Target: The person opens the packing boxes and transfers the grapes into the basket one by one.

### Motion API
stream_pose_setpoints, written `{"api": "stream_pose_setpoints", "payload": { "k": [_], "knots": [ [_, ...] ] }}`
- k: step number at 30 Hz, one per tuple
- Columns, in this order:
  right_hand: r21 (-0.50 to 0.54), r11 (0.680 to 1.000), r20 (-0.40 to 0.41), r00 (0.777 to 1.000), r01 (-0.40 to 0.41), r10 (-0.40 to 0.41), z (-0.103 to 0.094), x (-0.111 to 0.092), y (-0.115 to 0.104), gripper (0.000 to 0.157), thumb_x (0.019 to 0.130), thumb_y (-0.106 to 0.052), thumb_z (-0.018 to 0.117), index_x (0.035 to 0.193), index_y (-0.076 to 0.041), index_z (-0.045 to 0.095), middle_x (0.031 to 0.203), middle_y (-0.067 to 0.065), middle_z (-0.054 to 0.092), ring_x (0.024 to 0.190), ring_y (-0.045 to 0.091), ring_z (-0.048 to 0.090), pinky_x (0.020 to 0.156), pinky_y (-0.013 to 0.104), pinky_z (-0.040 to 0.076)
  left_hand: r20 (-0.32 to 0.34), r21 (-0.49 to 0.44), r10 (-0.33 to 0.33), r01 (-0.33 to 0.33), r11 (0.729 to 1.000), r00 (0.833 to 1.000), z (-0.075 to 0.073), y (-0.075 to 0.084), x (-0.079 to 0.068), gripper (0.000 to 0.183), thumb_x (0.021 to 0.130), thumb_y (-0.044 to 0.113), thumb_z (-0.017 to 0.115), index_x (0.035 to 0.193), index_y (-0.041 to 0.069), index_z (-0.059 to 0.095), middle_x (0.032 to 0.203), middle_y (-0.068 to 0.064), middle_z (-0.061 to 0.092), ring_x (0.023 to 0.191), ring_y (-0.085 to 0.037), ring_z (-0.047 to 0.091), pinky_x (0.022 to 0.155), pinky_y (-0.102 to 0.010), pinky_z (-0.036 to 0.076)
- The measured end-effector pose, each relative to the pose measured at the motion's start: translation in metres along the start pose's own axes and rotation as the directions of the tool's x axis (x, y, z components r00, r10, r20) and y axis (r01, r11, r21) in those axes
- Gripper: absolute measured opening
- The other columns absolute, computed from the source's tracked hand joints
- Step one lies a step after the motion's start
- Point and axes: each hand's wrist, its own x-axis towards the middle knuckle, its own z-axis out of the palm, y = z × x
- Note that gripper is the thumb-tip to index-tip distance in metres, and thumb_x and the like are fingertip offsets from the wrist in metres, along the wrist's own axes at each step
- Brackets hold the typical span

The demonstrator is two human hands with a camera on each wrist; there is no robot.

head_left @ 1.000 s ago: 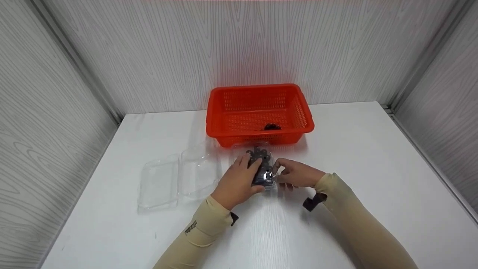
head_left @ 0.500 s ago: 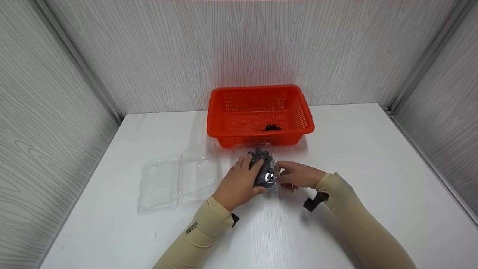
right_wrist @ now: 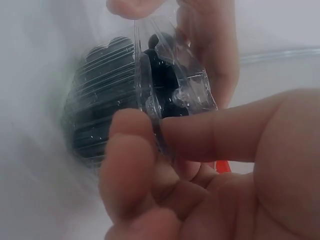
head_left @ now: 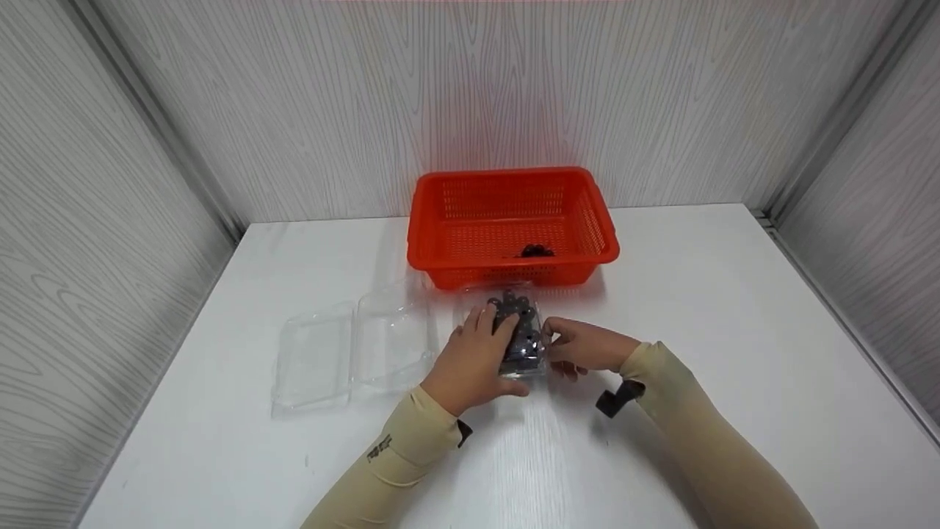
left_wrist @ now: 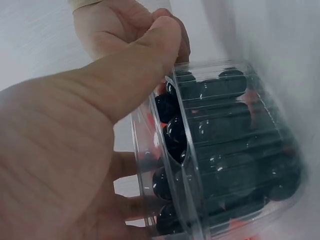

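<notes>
In the head view a clear plastic clamshell box [head_left: 534, 369] stands in front of the red basket. Dark grapes [head_left: 512, 300] fill it, and the left wrist view shows them through the ribbed wall and a gap along the rim. My left hand [head_left: 471, 365] lies over the box top with its fingers spread and its thumb straight. At the right side, my right hand [head_left: 591, 345] pinches the box's edge. In the right wrist view its thumb [right_wrist: 215, 132] and forefinger meet at the rim near the small clear snaps [right_wrist: 181, 96].
Behind the box is a red perforated basket [head_left: 514, 275] with some dark grapes [head_left: 537, 250] near its front wall. Another clear clamshell [head_left: 352, 353] lies unfolded to the left on the white table [head_left: 705, 294]. Wood-grain panels [head_left: 330, 110] enclose the back and sides.
My left thumb has moved away from the box's near end and now points out straight. My right hand stays at the right edge, its fingers drawn a little closer together than a second ago.
</notes>
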Motion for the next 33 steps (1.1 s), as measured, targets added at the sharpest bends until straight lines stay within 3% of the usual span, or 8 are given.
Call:
{"api": "stream_pose_setpoints", "payload": {
  "k": [8,20,27,33],
  "knots": [
    [-0.023,0.995,-0.015,0.995,0.099,-0.099,0.0049,0.0011,-0.0007,0.010,0.104,-0.017,0.058,0.110,-0.012,0.052,0.070,0.003,0.063,0.057,0.015,0.056,0.054,0.027,0.045,-0.057,0.070,0.022,-0.018,0.997,0.998,-0.0011,-0.0015,-0.0014,0.091,0.081,0.049,0.087,0.153,0.008,0.047,0.145,-0.023,0.049,0.136,-0.042,0.049,0.105,-0.052,0.051],
    [-0.138,0.986,-0.035,0.995,0.093,-0.099,0.0066,-0.0045,-0.0052,0.008,0.104,-0.014,0.056,0.110,-0.011,0.051,0.069,0.002,0.062,0.059,0.015,0.056,0.056,0.028,0.047,-0.046,0.084,0.029,-0.025,0.996,0.999,-0.0025,0.0055,-0.0062,0.078,0.091,0.045,0.074,0.154,0.008,0.045,0.147,-0.025,0.047,0.139,-0.046,0.046,0.105,-0.060,0.048],
    [-0.124,0.983,-0.062,0.988,0.136,-0.144,0.0034,-0.0014,-0.0025,0.004,0.100,-0.011,0.062,0.102,-0.011,0.067,0.068,0.002,0.065,0.056,0.015,0.057,0.053,0.029,0.051,-0.050,0.079,0.016,-0.012,0.997,0.999,-0.0021,0.0041,-0.0059,0.075,0.092,0.043,0.073,0.153,0.008,0.046,0.148,-0.026,0.047,0.140,-0.047,0.044,0.106,-0.061,0.048],
    [-0.134,0.984,-0.036,0.991,0.121,-0.126,0.0029,-0.0012,-0.0047,0.008,0.102,-0.012,0.060,0.104,-0.015,0.068,0.069,0.001,0.064,0.056,0.015,0.057,0.055,0.029,0.050,-0.034,0.076,0.005,-0.002,0.997,0.999,-0.0037,0.0041,-0.0053,0.076,0.091,0.041,0.072,0.154,0.008,0.044,0.151,-0.026,0.045,0.142,-0.046,0.042,0.107,-0.061,0.046]
  ]
}}
